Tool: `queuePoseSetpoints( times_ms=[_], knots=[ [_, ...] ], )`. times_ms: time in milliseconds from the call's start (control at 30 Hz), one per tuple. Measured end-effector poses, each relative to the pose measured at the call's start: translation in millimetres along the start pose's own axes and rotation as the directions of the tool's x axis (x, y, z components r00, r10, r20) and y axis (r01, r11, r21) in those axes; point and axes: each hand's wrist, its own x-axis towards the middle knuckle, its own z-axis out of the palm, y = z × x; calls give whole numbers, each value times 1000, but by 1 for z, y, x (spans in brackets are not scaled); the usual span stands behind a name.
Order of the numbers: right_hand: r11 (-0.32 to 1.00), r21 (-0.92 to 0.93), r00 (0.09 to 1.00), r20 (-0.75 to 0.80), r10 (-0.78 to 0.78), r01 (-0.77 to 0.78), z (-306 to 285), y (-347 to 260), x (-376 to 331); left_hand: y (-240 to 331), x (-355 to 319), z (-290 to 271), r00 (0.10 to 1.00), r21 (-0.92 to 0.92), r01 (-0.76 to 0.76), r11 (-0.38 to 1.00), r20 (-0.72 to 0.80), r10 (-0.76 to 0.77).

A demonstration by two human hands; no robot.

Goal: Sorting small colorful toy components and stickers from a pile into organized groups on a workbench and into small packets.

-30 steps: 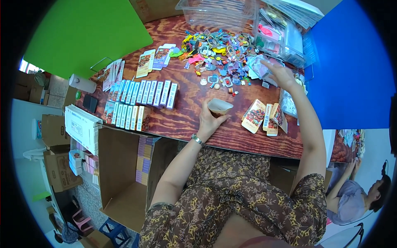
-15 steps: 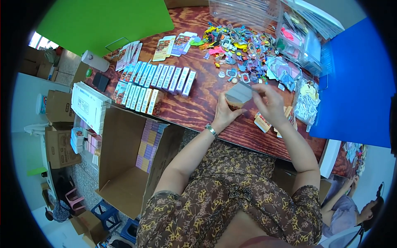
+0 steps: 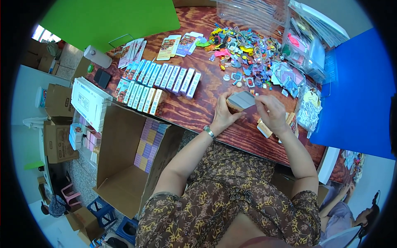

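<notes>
Surface: dark reddish wood-grain counter (image 3: 198, 108), seen from above, with a green board (image 3: 111, 18) at its far left and a blue board (image 3: 351, 99) along its right side. Room: pale floor at left with stacked cardboard cartons (image 3: 58, 120); an open cardboard box (image 3: 124, 165) stands against the counter's near edge, part-filled with purple and yellow packs. Another person sits low at the lower right.

On the counter: two rows of slim boxed packs (image 3: 159, 84) lying side by side; a heap of small coloured trinkets (image 3: 248, 49) at far centre; clear plastic bins (image 3: 289, 29) behind; flat illustrated cards (image 3: 273, 126) under the right wrist.

Object in hand: small grey-lidded box (image 3: 242, 100), held just above the counter near its front edge, between both hands. Its long axis runs roughly left-right in view, right end tipped slightly away from the person; grey face upward, tan side wall showing at left.

Left hand (image 3: 223, 113): grip closed on the box's left end, thumb underneath. Right hand (image 3: 271, 111): fingertips pinching the box's right end; grip closed on it.
</notes>
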Motion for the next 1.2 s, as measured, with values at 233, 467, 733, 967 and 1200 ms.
queuePoseSetpoints(
  times_ms=[233,467,733,967,1200],
  knots=[
    [996,2,996,-40,-85,85,5,-3,14,1,-2,-2,1000,17,-27,1000,-5,27],
    [993,-37,993,39,-109,110,8,-3,2,0,-3,0,1000,19,10,1000,-24,-9],
    [990,64,985,125,116,-124,30,19,18,-2,-3,-9,993,149,-103,984,-47,111],
    [967,-234,894,407,189,-99,98,108,63,-1,-1,-8,987,156,-122,980,-83,136],
    [896,-363,745,516,423,-257,120,113,73,-4,-3,-10,990,195,-98,976,-85,117]
  ],
)
